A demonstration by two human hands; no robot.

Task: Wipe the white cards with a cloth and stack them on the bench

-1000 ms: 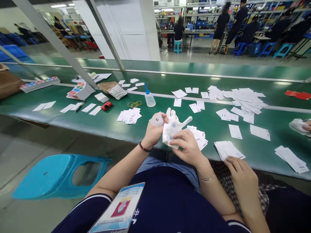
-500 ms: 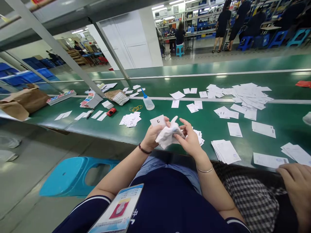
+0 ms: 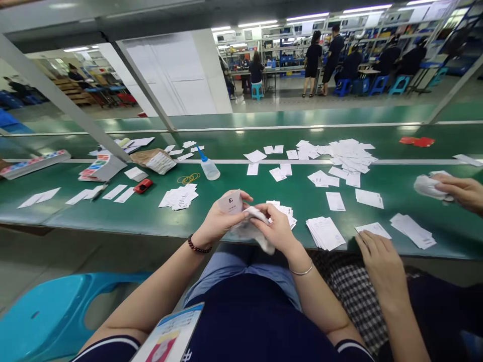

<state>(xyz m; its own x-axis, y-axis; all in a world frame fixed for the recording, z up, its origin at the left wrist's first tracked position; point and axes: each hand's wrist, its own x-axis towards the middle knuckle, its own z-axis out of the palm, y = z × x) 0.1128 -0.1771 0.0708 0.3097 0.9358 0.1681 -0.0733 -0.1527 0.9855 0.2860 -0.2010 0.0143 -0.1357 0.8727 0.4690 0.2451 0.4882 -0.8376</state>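
My left hand [image 3: 221, 217] holds a small white card [image 3: 230, 202] with a dark printed mark, upright against its fingers. A crumpled white glove [image 3: 252, 227] hangs between my hands, and my right hand [image 3: 275, 229] pinches it with the fingertips. Just beyond my right hand lies a small stack of white paper slips [image 3: 281, 213]. To the right, a co-worker's hand [image 3: 381, 264] rests at the bench edge beside loose papers, and another hand [image 3: 458, 192] holds a bunched white cloth [image 3: 428, 187].
A green workbench [image 3: 241, 221] carries scattered paper slips, a squeeze bottle [image 3: 210, 170], rubber bands [image 3: 188, 178], a red object [image 3: 143, 186] and a pen [image 3: 98, 192]. A metal rail [image 3: 302, 162] crosses it. A blue stool [image 3: 53, 317] stands at lower left, and a badge [image 3: 169, 338] hangs on my chest.
The view has swung and widened. The glove is now bunched lower under my right fingertips. A co-worker's hand has moved up to the bench edge, and a hand with white cloth has entered at right.
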